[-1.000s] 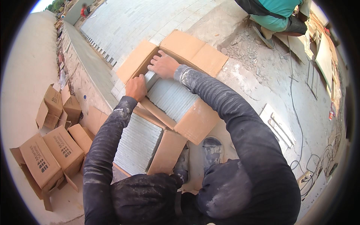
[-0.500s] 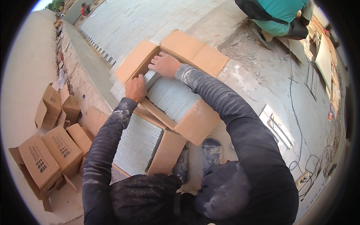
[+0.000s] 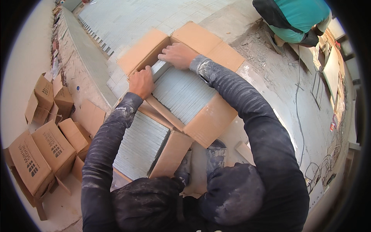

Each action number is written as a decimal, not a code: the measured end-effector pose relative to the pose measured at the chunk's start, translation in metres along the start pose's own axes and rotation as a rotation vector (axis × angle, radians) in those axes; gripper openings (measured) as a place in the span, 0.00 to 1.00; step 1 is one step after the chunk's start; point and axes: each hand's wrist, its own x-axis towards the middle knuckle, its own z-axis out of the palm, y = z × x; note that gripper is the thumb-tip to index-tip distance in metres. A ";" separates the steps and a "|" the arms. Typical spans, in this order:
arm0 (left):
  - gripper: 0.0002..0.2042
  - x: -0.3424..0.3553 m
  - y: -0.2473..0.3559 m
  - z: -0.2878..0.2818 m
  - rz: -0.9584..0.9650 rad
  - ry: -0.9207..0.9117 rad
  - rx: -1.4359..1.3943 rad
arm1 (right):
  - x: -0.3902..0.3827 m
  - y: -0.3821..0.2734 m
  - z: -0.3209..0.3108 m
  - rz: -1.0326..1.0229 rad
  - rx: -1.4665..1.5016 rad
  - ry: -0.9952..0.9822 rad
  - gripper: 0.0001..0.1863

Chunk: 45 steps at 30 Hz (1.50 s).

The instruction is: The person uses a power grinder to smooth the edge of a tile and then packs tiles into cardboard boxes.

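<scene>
A pale paved floor of small grey blocks (image 3: 127,19) runs across the upper part of the view, giving way on the right to rough, dusty concrete ground (image 3: 270,81) crossed by a thin dark cable (image 3: 298,96). On this ground stands a large open brown cardboard box (image 3: 201,42) with its four flaps spread outward, packed with a row of thin grey tiles standing on edge (image 3: 183,94). Just beside it, nearer the person, a second open cardboard box (image 3: 170,154) holds a similar row of grey tiles (image 3: 139,145). To the left lies a loose cluster of smaller brown cardboard cartons (image 3: 42,150), some closed and some torn open. At the upper right another person in a teal shirt (image 3: 305,15) crouches, well apart from the boxes. The person's own dark, dust-streaked sleeves reach from the lower edge into the far box. The left hand (image 3: 142,82) is curled closed around the near end of the outermost tiles, at the box's left wall. The right hand (image 3: 178,55) lies over the far end of the same few tiles (image 3: 160,69), fingers bent down and gripping their top edge. Those tiles sit at the far left corner of the box, slightly raised above the rest of the row.
</scene>
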 end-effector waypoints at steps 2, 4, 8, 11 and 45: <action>0.11 0.000 0.002 -0.002 0.006 0.009 0.012 | 0.000 0.000 0.001 -0.002 -0.004 0.031 0.15; 0.11 0.001 0.002 -0.004 0.006 0.009 0.023 | 0.001 -0.001 0.002 0.000 -0.021 0.027 0.15; 0.12 -0.003 0.002 -0.009 -0.002 0.013 0.007 | 0.002 0.000 0.002 -0.012 -0.037 0.032 0.15; 0.09 -0.006 0.000 -0.012 0.000 0.034 -0.007 | 0.006 0.003 0.002 -0.031 -0.073 0.051 0.15; 0.10 0.024 -0.011 0.014 0.097 -0.268 -0.065 | 0.011 -0.002 0.024 0.006 0.042 -0.112 0.13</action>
